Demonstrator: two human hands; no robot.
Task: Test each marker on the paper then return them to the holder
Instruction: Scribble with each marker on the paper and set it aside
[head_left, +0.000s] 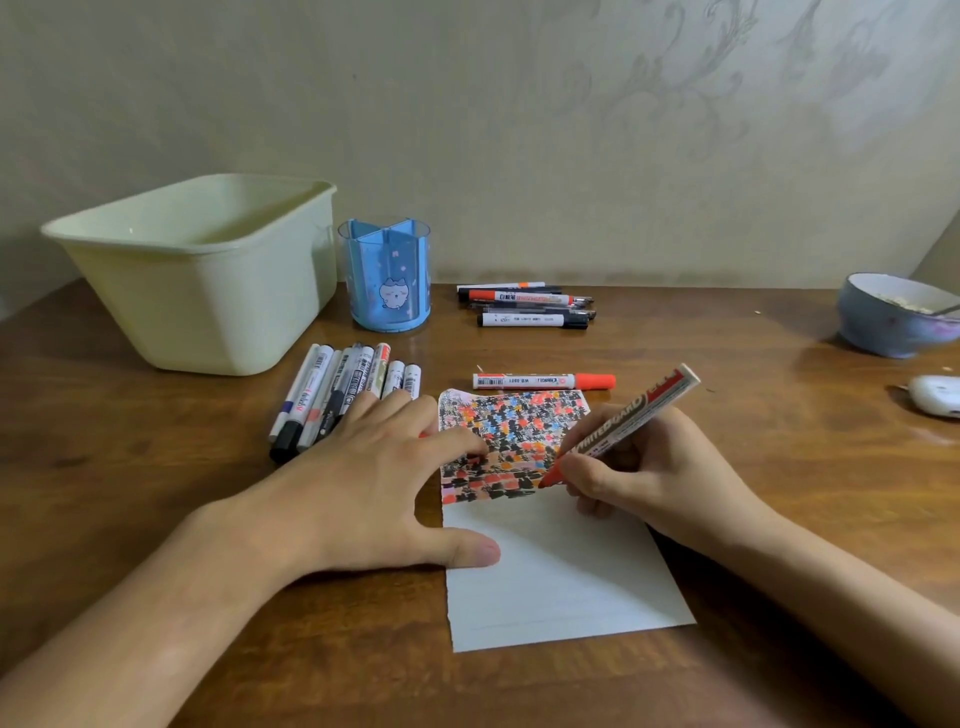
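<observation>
My right hand (639, 467) grips a red marker (621, 422), tip on the paper (550, 566), while my left hand (374, 483) lies flat, fingers straight, pinning the sheet. Its upper half is dense with test marks, yet the blue holder (385, 275) looks empty; every marker still lies on the worktop (156, 519), so returning remains.
</observation>
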